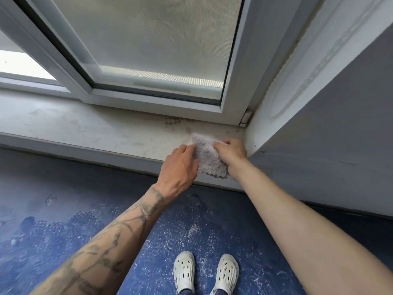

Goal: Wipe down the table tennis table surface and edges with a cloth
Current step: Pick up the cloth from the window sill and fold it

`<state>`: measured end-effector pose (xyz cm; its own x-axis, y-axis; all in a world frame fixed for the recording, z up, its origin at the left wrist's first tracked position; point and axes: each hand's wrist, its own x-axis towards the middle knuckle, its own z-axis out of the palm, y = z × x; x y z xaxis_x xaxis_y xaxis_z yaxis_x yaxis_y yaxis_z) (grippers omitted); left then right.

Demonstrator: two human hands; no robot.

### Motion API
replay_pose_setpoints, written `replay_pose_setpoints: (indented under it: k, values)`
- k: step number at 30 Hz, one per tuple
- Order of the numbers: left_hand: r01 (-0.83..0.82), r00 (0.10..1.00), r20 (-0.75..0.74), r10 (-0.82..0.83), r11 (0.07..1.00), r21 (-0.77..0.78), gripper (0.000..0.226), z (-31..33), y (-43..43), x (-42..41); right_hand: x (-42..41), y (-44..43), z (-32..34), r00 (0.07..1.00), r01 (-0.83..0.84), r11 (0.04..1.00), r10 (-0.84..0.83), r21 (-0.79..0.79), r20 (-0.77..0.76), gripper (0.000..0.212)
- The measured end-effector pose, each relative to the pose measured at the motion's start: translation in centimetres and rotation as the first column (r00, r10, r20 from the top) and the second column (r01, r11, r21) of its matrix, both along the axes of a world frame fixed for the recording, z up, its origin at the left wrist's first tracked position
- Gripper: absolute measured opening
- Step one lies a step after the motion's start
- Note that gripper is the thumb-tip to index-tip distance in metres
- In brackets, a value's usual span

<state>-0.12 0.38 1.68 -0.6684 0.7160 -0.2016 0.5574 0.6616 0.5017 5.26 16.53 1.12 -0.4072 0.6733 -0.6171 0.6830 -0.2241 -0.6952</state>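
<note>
Item 1: pale grey, shaggy microfibre cloth (209, 158), roughly rectangular and rumpled. It lies on the near right end of the sill between the two hands, its lower fringe hanging over the sill's front lip.

Item 2: left hand (180, 165), on a tattooed forearm, knuckles up. Its fingers are bent against the cloth's left edge. The fingertips are hidden, so I cannot tell whether it pinches the pile or only presses it.

Item 3: right hand (230, 155), on a bare forearm. Its fingers are curled narrowly over the cloth's upper right corner, gripping it.

Item 4: white stone-like window sill (85, 128), flat and matt, with a dusty, mottled surface. It runs away to the left of the left hand and shows brownish stains just beyond the cloth.

Item 5: white plastic window frame (148, 101), smooth with square profiles, beyond both hands. It holds a fine grey mesh screen (148, 39).

Item 6: grey-blue painted wall (340, 135), smooth, just right of the right hand.

Item 7: dark blue pebbled floor (63, 231), scuffed with white flecks, below the forearms.

Item 8: pair of white perforated rubber clogs (184, 271), rounded toes, standing on the floor between the forearms.
</note>
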Motion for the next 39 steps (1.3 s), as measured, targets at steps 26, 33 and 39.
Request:
replay_pose_setpoints:
  k: [26,33,39]
  values:
    - [0.887,0.459,0.004,-0.888,0.458,0.065,0.046,17.3,3.7,34.9,46.4,-16.6,19.6,0.47,0.881,0.446,-0.866,0.161,-0.174,0.013]
    - [0.998,0.052,-0.048,-0.998,0.05,0.029,0.038,19.4,-4.0,52.4,61.2,-30.4,21.9,0.127,0.978,0.088,-0.97,0.189,-0.205,0.016]
    - [0.962,-0.269,-0.055,-0.962,-0.271,0.026,0.044,20.7,-16.3,67.5,73.0,-47.6,22.2,-0.159,0.958,-0.211,-0.954,0.193,-0.255,0.011]
